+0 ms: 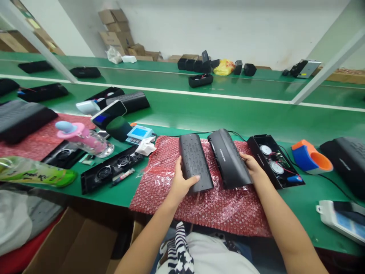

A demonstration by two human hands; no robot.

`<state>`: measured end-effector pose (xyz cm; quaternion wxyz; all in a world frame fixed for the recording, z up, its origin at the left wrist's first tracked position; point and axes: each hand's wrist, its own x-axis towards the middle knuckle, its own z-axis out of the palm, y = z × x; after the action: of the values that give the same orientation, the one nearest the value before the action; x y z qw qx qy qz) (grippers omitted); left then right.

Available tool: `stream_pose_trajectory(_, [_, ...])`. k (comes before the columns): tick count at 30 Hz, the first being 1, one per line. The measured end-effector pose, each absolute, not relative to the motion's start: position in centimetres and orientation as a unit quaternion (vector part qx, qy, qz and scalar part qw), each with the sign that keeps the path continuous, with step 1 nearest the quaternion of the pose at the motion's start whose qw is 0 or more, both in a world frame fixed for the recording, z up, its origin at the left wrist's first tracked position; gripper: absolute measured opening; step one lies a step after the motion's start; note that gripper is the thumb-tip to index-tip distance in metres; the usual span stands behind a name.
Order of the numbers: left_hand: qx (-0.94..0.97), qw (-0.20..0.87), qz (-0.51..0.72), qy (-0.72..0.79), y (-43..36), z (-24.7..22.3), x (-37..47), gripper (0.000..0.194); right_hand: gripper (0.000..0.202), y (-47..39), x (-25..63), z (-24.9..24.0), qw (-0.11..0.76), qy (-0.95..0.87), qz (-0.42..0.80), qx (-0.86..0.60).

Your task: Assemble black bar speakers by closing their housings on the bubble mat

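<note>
My left hand (184,182) grips a black speaker grille cover (195,161) with raised oblong bumps, its thumb lying across the lower part. In my right hand (252,165) is the far edge of a black speaker shell (229,160) with white lettering. The two halves lie side by side, apart, over a red bubble-wrap sheet (176,201). Just right of my right hand, an opened speaker housing (275,161) shows two round silver drivers, wires, a circuit board and a blue cylinder. The undersides of both held parts are hidden.
Left are a speaker panel (114,169), a glue tube (122,177), a pink-topped bottle (85,139), a green bottle (37,171) and a light-blue device (139,133). Right are an orange-and-blue tape dispenser (312,158) and a white case (342,220). A green shelf (165,82) runs behind.
</note>
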<state>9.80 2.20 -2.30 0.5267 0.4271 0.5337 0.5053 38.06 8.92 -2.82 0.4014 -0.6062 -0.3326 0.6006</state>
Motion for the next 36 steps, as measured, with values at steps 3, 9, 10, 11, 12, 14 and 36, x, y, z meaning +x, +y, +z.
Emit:
stream_pose_trajectory(3, [0.503, 0.464, 0.447, 0.575, 2.7, -1.2, 10.9, 0.100, 0.042, 8.9, 38.9, -3.6, 0.397, -0.317, 0.604, -0.613])
stream_pose_trajectory(9, [0.612, 0.426, 0.333, 0.578, 1.7, 0.5, 12.7, 0.059, 0.049, 8.6, 39.3, -4.3, 0.414, -0.294, 0.594, -0.624])
stream_pose_trajectory(10, [0.621, 0.430, 0.335, 0.563, 1.4, 0.6, 13.0, 0.056, 0.048, 8.6, 39.3, -4.3, 0.416, -0.289, 0.594, -0.625])
stream_pose_trajectory(11, [0.625, 0.435, 0.341, 0.551, 1.2, 0.6, 13.3, 0.054, 0.048, 8.6, 39.3, -4.2, 0.417, -0.285, 0.595, -0.625])
stream_pose_trajectory(12, [0.626, 0.440, 0.348, 0.542, 1.0, 0.6, 13.7, 0.051, 0.047, 8.6, 39.3, -4.2, 0.418, -0.281, 0.596, -0.625])
stream_pose_trajectory(14, [0.621, 0.446, 0.364, 0.531, 0.7, 0.4, 14.4, 0.047, 0.045, 8.6, 39.3, -4.1, 0.418, -0.274, 0.600, -0.625])
stream_pose_trajectory(36, [0.698, 0.362, 0.281, 0.550, 0.3, -0.5, 2.6, 0.059, 0.079, 9.7, 32.0, -0.4, 0.293, -0.590, 0.478, -0.581])
